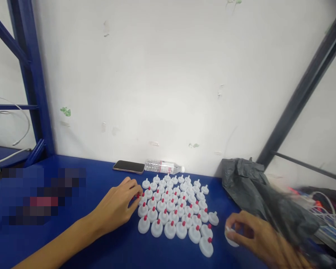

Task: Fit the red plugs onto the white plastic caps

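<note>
Rows of round white plastic nozzle lids (170, 230) stand on the blue table, each with a thin spout pointing up. The front and middle rows have small red caps (172, 223) on their spouts. Toward the back, the lids (174, 180) have bare white spouts. At the left edge of the rows, my left hand (116, 203) has thumb and fingertips pinched on a small red cap (138, 195), partly hidden by the fingers. To the right of the rows, my right hand (254, 233) grips a white nozzle lid (232, 239) between thumb and fingers, just above or touching the table.
Behind the rows, a phone (128, 167) and a clear plastic bottle (164, 166) lie against the wall. A dark grey plastic bag (240, 179) sits at right, beside cables and clutter (324, 213). Blue metal posts (35, 74) frame the table; an area at left is pixelated.
</note>
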`<state>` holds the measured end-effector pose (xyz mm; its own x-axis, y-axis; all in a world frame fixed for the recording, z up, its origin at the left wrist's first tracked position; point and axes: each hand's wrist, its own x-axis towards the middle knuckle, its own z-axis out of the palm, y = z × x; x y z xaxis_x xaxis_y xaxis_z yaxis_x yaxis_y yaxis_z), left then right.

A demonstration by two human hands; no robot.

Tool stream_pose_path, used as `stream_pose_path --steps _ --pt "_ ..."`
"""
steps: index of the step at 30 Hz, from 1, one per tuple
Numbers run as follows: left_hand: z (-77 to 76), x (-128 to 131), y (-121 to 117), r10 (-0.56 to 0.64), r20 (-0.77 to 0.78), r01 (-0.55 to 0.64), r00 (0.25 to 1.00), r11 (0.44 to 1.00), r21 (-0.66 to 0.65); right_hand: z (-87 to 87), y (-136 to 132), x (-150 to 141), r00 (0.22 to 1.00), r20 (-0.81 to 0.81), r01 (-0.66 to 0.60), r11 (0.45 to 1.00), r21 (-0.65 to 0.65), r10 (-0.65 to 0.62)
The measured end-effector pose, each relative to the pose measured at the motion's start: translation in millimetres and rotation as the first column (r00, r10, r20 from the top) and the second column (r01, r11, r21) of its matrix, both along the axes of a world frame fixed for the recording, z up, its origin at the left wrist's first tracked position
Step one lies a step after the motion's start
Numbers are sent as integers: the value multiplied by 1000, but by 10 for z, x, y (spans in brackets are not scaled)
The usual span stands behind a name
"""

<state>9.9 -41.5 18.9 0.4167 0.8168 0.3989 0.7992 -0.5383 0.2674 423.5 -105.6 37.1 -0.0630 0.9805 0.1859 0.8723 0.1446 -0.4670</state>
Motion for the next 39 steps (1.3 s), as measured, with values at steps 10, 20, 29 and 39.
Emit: stream_pose_path --steps 10,20,29,39 --pt "-91 -40 65 -54 -97 48 994 996 -70 -67 125 -158 991 -128 -28 1000 12 30" --pt "-107 -62 94 -19 -123 11 992 998 -67 -49 219 -361 982 -18 -186 983 -3 186" --pt "-169 -86 122 21 -126 -25 992 999 -32 98 69 -374 971 -199 -118 991 66 129" --pt "49 22 -151 -101 -7 101 995 985 141 130 0 -1150 941 -243 -210 970 127 235"
